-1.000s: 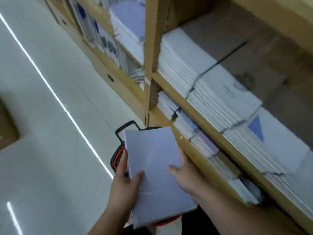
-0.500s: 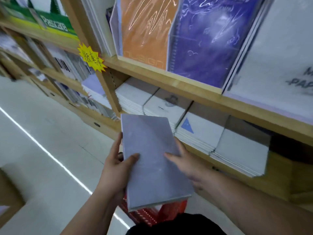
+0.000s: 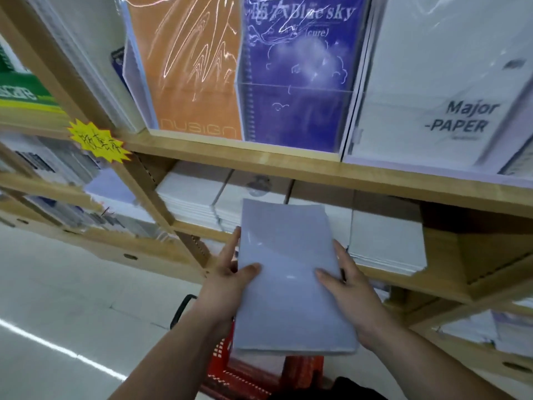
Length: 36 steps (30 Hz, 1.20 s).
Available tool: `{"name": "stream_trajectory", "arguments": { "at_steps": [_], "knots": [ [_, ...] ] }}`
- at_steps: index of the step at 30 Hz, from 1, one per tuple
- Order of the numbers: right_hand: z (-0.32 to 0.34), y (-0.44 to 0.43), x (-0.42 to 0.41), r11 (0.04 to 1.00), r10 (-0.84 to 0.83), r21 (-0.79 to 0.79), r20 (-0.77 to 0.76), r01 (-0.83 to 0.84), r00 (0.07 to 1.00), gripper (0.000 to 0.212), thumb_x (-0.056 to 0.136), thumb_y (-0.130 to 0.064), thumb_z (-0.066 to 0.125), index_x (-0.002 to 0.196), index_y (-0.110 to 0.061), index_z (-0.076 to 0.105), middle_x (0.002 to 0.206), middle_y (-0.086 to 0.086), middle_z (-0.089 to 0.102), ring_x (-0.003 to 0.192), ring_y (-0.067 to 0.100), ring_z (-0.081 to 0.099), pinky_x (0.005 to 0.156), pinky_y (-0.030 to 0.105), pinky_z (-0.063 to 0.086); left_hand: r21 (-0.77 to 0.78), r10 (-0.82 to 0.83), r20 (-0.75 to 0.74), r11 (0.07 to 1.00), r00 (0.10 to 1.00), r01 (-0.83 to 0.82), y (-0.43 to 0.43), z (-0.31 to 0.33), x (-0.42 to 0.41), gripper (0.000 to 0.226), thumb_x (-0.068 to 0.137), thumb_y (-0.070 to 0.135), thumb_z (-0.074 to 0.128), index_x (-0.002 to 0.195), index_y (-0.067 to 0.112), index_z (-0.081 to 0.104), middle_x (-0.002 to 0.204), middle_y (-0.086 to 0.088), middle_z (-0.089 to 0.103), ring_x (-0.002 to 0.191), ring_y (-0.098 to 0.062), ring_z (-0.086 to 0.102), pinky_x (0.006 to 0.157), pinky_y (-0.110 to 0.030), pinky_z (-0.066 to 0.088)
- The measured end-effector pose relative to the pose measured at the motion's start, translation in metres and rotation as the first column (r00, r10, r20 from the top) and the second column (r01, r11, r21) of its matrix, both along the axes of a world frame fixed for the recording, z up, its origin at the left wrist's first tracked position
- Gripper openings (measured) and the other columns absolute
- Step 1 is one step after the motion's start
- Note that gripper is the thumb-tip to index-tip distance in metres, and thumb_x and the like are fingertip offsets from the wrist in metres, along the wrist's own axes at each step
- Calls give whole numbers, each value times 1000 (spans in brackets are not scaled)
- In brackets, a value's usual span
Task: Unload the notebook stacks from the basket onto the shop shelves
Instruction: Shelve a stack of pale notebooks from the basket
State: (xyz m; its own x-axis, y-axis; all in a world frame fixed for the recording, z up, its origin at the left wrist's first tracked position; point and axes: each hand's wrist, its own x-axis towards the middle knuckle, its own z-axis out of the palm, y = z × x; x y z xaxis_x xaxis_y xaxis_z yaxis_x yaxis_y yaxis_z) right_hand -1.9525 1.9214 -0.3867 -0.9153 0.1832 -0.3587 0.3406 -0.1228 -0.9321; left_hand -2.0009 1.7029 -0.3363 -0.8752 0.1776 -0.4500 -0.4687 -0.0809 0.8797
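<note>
I hold a pale lilac-grey notebook stack (image 3: 288,272) flat in both hands, level with the middle wooden shelf (image 3: 288,166). My left hand (image 3: 230,272) grips its left edge with the thumb on the cover. My right hand (image 3: 346,284) grips the right edge, thumb on top. The stack's far end reaches the shelf front, over the white notebook piles (image 3: 196,197) lying there. Below my hands stands the red basket (image 3: 222,362) with a black handle (image 3: 180,310), mostly hidden by the stack.
Upright wrapped notebooks fill the upper shelf: orange (image 3: 190,67), blue "Blue sky" (image 3: 297,73), white "Major-PAPER" (image 3: 450,90). A yellow starburst price tag (image 3: 96,142) is stuck on the wooden upright. Another white pile (image 3: 386,243) lies right of my stack. Pale floor (image 3: 72,298) spreads left.
The stack has risen from above the basket to shelf height and moved toward the shelf. My view has tilted upward, so the upper shelf now fills the top.
</note>
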Motion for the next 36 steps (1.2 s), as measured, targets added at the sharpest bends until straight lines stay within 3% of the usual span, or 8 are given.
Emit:
{"name": "stream_trajectory", "arguments": {
  "at_steps": [15,20,22,24,27,29,32,36],
  "knots": [
    [26,-8,-2,917,-391,46,-107,397,914,62,99,-15,64,145,-51,46,126,-8,71,103,23,75,82,50,63,35,-389,-65,919,919,392,36,-27,-91,69,95,-7,55,129,52,51,117,4,75,99,-22,74,73,-35,61],
    [0,37,-58,867,-485,133,8,480,874,61,97,-13,68,144,-49,51,119,2,73,99,30,73,87,54,61,-200,-451,-45,879,892,434,79,-41,-127,68,89,6,57,144,43,47,125,4,70,107,-23,70,91,-38,58],
    [-17,45,-80,861,-494,184,74,475,866,63,96,-12,69,145,-47,51,126,9,71,102,34,71,93,55,58,-352,-496,-10,815,869,461,81,-55,-125,66,92,5,55,148,39,43,130,-3,66,103,-28,68,74,-23,53],
    [-34,46,-90,870,-482,194,139,453,865,64,96,-11,68,150,-40,48,133,11,67,107,37,68,98,53,56,-415,-469,-15,806,883,422,76,-76,-116,71,91,8,55,146,47,35,128,-2,64,96,-26,66,67,-28,51],
    [-43,42,-91,870,-479,222,167,440,862,63,99,-11,66,154,-32,44,126,1,68,110,33,64,103,48,53,-366,-349,-9,873,937,322,64,-103,-97,64,96,16,63,147,44,36,125,-3,66,97,-18,65,81,-31,55],
    [-41,44,-99,877,-460,239,163,418,873,61,100,-11,64,154,-31,44,127,-6,64,105,27,63,105,45,52,-254,-269,34,929,963,268,60,-107,-86,51,102,16,57,143,43,41,113,2,65,87,-11,63,65,-24,57],
    [-35,48,-113,889,-413,282,159,360,897,60,100,-10,63,152,-32,46,125,-4,61,103,26,65,106,55,49,-58,-135,123,988,983,143,64,-105,-86,46,103,9,53,131,45,45,110,4,61,88,-25,62,67,-41,61],
    [-32,50,-124,900,-360,329,197,285,912,61,101,-16,62,156,-33,39,133,-1,58,110,30,61,106,51,50,-74,-48,200,995,979,64,74,-106,-102,40,101,5,55,128,34,47,114,-8,54,94,-35,58,78,-57,58]
  ]
}}
